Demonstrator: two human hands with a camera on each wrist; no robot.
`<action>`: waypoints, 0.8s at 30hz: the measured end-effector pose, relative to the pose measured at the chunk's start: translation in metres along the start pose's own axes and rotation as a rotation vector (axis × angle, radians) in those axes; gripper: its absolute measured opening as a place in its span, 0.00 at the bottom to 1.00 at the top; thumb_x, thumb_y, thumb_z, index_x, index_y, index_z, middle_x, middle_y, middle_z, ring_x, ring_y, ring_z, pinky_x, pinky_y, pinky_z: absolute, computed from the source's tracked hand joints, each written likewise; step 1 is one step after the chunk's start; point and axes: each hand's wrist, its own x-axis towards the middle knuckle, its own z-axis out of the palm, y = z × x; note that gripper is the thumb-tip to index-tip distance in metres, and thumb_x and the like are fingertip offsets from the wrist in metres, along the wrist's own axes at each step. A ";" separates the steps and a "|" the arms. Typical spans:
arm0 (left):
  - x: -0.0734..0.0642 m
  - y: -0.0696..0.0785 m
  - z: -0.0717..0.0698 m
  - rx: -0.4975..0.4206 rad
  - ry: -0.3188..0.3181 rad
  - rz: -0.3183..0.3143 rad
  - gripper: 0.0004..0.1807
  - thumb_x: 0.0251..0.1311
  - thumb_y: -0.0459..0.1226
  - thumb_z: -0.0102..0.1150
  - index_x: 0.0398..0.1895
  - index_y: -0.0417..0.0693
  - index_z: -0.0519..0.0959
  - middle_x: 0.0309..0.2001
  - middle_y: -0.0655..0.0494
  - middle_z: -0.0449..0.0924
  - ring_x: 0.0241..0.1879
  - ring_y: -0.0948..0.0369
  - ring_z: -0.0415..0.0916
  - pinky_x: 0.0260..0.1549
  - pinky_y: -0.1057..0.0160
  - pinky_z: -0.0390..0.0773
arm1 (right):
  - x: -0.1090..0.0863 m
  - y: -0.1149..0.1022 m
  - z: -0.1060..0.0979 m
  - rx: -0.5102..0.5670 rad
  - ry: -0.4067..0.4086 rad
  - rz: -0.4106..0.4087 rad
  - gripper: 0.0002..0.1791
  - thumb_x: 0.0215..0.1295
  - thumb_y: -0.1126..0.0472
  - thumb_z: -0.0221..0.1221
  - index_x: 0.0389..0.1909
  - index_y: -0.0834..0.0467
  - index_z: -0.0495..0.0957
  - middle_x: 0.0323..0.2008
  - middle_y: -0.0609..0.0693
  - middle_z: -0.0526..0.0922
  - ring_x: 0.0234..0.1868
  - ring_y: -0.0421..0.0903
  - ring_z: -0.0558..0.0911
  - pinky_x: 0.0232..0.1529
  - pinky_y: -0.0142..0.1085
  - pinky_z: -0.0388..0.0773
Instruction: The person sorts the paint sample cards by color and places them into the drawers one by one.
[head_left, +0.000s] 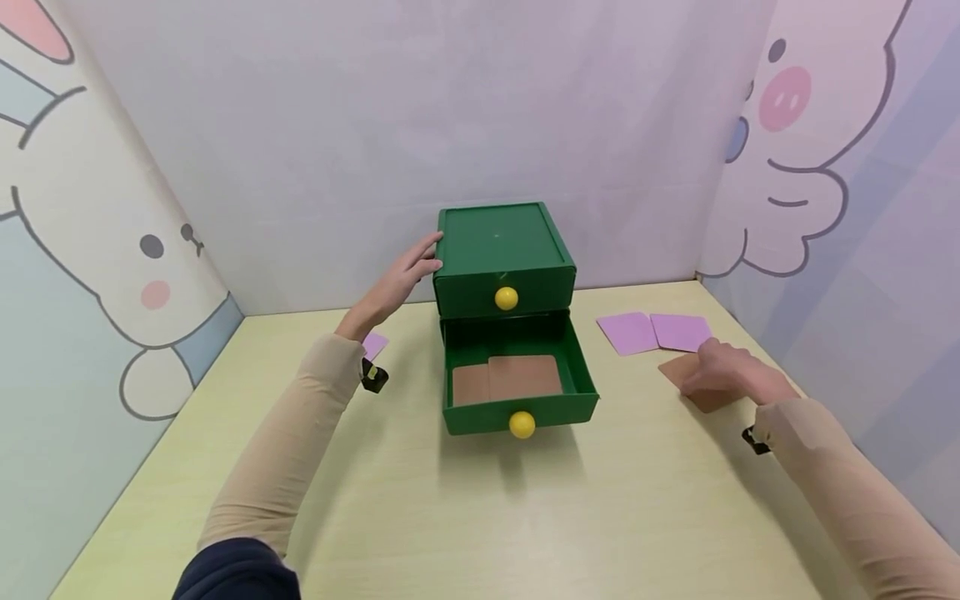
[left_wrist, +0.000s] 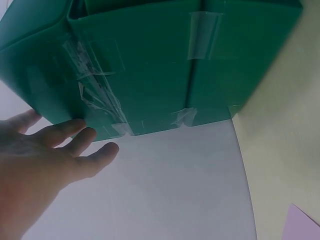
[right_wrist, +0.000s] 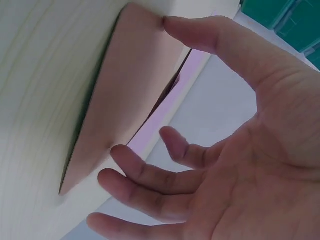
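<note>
A green two-drawer box (head_left: pixel 495 237) with yellow round knobs stands near the back wall. Its lower drawer (head_left: pixel 483 417) is pulled out, with brown cards (head_left: pixel 525 377) lying inside; the upper drawer (head_left: pixel 465 298) is closed. My left hand (head_left: pixel 393 287) rests its spread fingers against the box's left side, near the top. At the right, my right hand (head_left: pixel 723 369) pinches a brown card (right_wrist: pixel 120 95) by opposite edges, thumb at one side and fingertip at the other. The card lies close over the table.
Two pinkish-purple cards, a left one (head_left: pixel 626 333) and a right one (head_left: pixel 681 332), lie beyond my right hand. Another purple card (head_left: pixel 373 344) is partly hidden behind my left wrist. Walls with cartoon animals enclose the pale table (head_left: pixel 480 533) at the back and sides.
</note>
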 end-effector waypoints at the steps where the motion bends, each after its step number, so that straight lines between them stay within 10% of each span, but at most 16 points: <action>1: 0.000 0.000 0.000 -0.004 0.000 0.002 0.33 0.74 0.41 0.37 0.78 0.47 0.43 0.78 0.46 0.42 0.76 0.47 0.44 0.73 0.42 0.48 | 0.000 0.000 0.000 0.004 0.006 -0.009 0.26 0.44 0.46 0.67 0.26 0.62 0.66 0.24 0.54 0.67 0.27 0.51 0.70 0.28 0.41 0.68; 18: -0.002 0.002 -0.001 -0.014 0.008 -0.005 0.33 0.73 0.42 0.38 0.78 0.49 0.43 0.78 0.46 0.42 0.76 0.48 0.44 0.72 0.41 0.49 | -0.017 -0.004 -0.007 0.085 -0.128 -0.068 0.34 0.48 0.40 0.69 0.32 0.68 0.71 0.20 0.50 0.69 0.24 0.46 0.71 0.26 0.41 0.74; 24: -0.002 0.002 0.000 -0.014 0.005 -0.003 0.33 0.73 0.43 0.38 0.78 0.49 0.43 0.78 0.46 0.43 0.76 0.48 0.45 0.72 0.42 0.50 | -0.018 -0.002 -0.007 -0.036 -0.075 -0.237 0.58 0.37 0.45 0.77 0.64 0.74 0.61 0.54 0.76 0.70 0.52 0.71 0.71 0.50 0.61 0.71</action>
